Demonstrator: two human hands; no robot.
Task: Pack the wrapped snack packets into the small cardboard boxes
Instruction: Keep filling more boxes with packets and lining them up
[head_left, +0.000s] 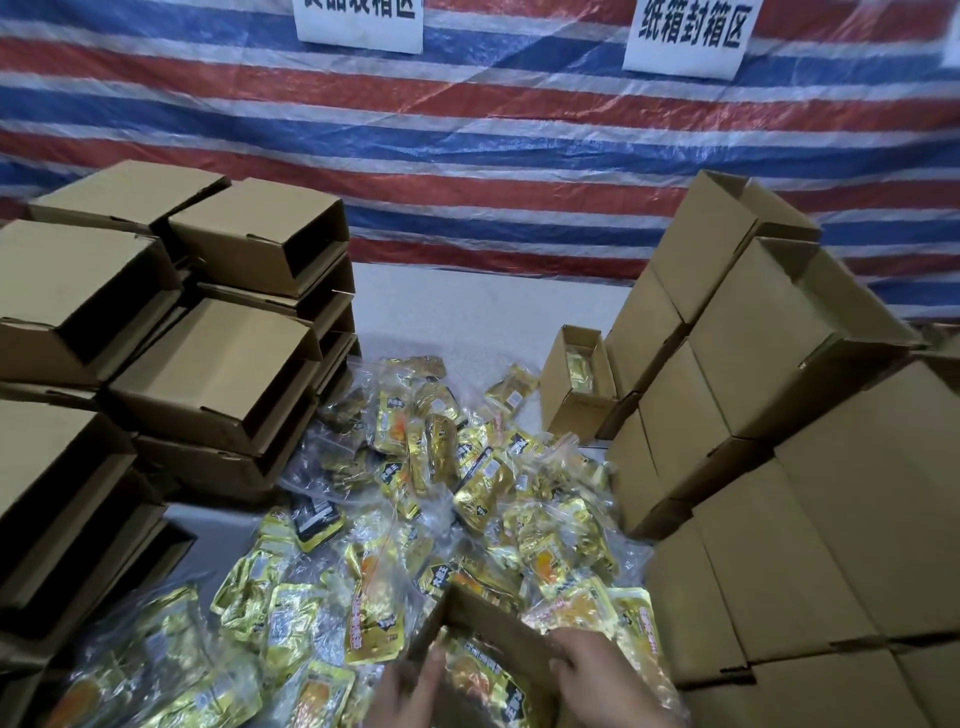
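A heap of gold-and-clear wrapped snack packets (457, 467) covers the table from the middle to the near edge. At the bottom centre sits a small open cardboard box (498, 618) with a gold packet (483, 675) inside it. My left hand (410, 686) rests with its fingers at the box's left wall, touching the packet. My right hand (608, 675) grips the box's right rim with curled fingers. A second small open box (566, 384) with packets in it stands farther back on the right.
Stacks of empty open boxes (218, 364) rise on the left. Taller stacks of closed boxes (779, 415) fill the right side. A red, white and blue striped tarp (467, 130) with two white signs hangs behind the table.
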